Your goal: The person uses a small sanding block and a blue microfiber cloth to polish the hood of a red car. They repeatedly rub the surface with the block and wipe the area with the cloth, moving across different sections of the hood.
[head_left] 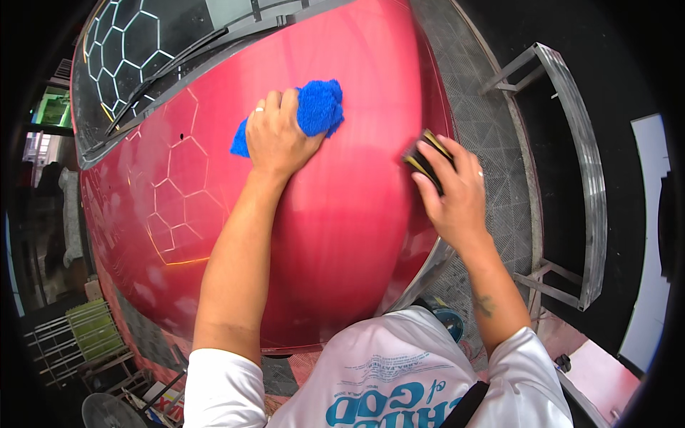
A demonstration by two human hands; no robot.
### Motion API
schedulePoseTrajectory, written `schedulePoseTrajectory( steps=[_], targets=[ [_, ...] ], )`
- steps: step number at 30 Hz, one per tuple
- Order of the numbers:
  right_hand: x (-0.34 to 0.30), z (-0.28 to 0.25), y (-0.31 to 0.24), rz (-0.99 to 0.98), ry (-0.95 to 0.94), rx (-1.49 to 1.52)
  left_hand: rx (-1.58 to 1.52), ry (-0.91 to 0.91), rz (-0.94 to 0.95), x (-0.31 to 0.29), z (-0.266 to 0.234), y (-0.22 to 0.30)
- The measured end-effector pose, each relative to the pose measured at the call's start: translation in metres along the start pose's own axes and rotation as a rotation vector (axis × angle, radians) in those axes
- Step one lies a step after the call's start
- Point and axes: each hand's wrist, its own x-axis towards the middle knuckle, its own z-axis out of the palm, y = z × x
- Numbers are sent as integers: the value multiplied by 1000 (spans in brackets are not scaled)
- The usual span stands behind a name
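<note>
A red car hood [335, 235] fills the middle of the view, glossy, with hexagon-shaped light reflections on its left part. My left hand [278, 135] presses a bunched blue microfiber cloth [320, 107] onto the hood, fingers curled over it. In my right hand [457, 189] is a small black block with yellowish edges [427, 160], perhaps a sponge or applicator pad. Thumb and fingers grip it at the hood's right edge, where the block is slightly blurred. Its underside is hidden.
The windshield [135, 43] and a wiper [171, 64] lie at the upper left. A metal frame bench [589, 164] stands by the dark wall on the right, beyond grey floor tiles [485, 121]. A metal rack [71, 342] and a round fan-like object [107, 412] are at lower left.
</note>
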Motion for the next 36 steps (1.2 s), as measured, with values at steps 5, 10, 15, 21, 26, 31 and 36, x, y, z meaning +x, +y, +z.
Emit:
schedulePoseTrajectory(
  steps=[5,10,15,21,26,31,36],
  targets=[
    [34,36,-28,5,12,-176,-41,76,-31,7,8,-5],
    [40,57,-34,43,20,-226,-61,20,-88,4,5,-4],
    [23,61,-44,-3,59,-232,-42,44,-109,5,6,-5],
    [28,55,-51,-23,15,-254,-37,37,-117,6,12,-6],
    [31,61,-51,-18,66,-281,-39,4,-128,5,11,-8],
    [18,61,-51,-111,78,-251,-29,25,-119,6,11,-8],
    [24,60,-52,-22,101,-257,-39,14,-117,6,10,-6]
  ],
)
